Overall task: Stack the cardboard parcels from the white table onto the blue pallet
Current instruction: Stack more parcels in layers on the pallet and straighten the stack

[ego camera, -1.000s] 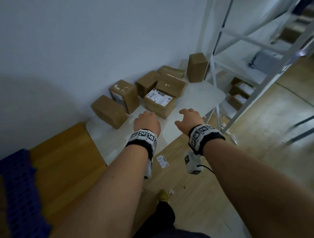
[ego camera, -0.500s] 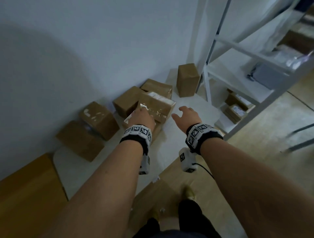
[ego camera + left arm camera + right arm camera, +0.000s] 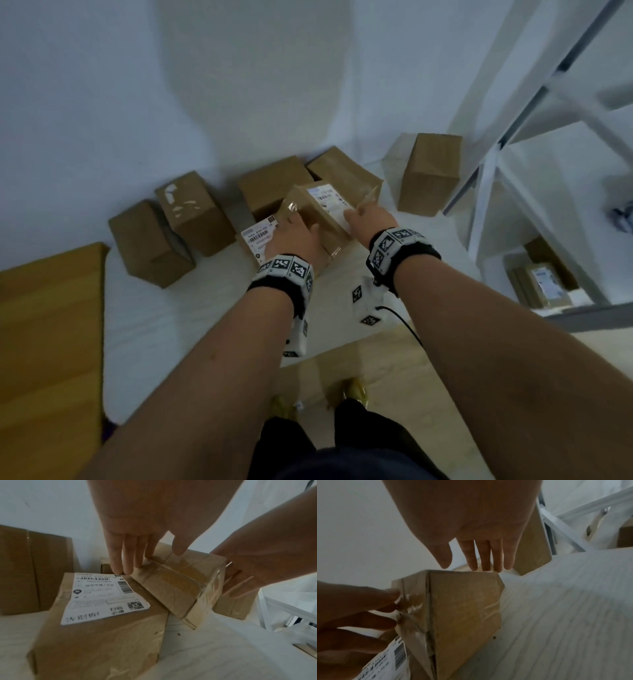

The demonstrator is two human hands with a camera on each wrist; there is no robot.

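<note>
Taped parcel (image 3: 325, 212) (tilted) sits between both grips, straight fingers pressing its opposite ends

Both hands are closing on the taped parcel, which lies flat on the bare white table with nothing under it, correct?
Not quite. Left hand and right hand flank the taped parcel, but the left wrist view shows it tilted, resting on the labelled parcel.

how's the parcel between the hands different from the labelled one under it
The upper parcel sits tilted, one end propped on the lower parcel, which lies flat on the white table. The upper one is wrapped in glossy clear tape; the lower shows crumpled bare cardboard. The left hand and right hand touch only the upper one. Both are brown cardboard with white shipping labels.
</note>
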